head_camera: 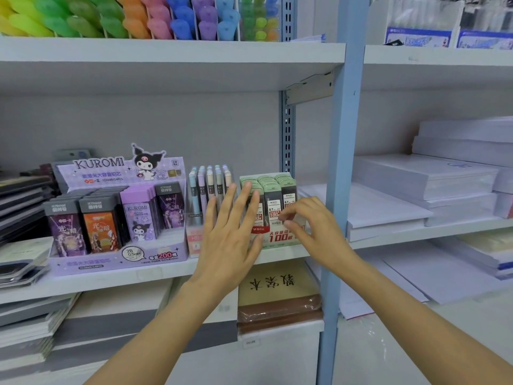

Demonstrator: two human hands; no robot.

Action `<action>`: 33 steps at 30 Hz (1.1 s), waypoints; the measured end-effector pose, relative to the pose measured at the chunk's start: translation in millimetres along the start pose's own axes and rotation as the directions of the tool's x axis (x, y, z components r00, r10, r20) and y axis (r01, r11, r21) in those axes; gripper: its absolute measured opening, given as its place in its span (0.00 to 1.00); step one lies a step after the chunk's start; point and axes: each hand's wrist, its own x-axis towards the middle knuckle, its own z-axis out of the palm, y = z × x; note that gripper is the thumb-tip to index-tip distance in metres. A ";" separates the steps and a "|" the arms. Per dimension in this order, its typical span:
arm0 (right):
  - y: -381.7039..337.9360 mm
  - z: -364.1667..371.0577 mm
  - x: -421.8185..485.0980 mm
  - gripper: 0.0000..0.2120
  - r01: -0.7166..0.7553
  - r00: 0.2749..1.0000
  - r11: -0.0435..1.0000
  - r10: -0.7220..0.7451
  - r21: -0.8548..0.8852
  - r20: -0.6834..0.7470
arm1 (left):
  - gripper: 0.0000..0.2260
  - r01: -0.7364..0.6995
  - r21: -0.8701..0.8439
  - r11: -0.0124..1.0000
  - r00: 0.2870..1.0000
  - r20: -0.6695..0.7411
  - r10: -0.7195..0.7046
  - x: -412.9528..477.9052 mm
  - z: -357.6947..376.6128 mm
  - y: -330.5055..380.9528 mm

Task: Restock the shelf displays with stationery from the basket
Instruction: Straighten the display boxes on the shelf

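Note:
A green display box of pencil-lead cases (pixel 277 190) stands on the middle shelf (pixel 155 276), just left of the blue upright. My left hand (pixel 233 232) is spread flat with straight fingers against the box's left front side. My right hand (pixel 313 226) reaches the box's right front, thumb and forefinger held close together at the lead cases; I cannot tell whether they pinch one. A clear stand of pastel mechanical pencils (pixel 208 187) sits directly left of the green box. The basket is out of view.
A purple Kuromi display box (pixel 116 218) of lead cases fills the shelf's left part. Notebooks (pixel 19 195) are stacked at far left. A blue upright (pixel 341 162) borders the bay; paper reams (pixel 433 184) lie to its right. Brown wrapped books (pixel 277 298) sit below.

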 end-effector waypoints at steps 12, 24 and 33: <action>-33.2 22.0 -5.2 0.27 0.093 0.987 0.988 -0.107 -0.124 -0.117 | 0.32 0.252 0.006 0.968 0.967 -0.047 -0.252 -37.3 -10.6 -31.3; -43.3 67.0 9.7 0.27 0.065 0.996 0.970 -0.077 -0.233 -0.039 | 0.34 0.237 -0.082 0.968 0.971 0.042 -0.234 -58.0 -13.4 -57.0; -33.3 55.5 11.1 0.28 0.092 0.995 0.986 -0.097 -0.137 -0.024 | 0.37 0.185 -0.111 0.976 0.983 0.038 -0.182 -66.2 -16.1 -53.7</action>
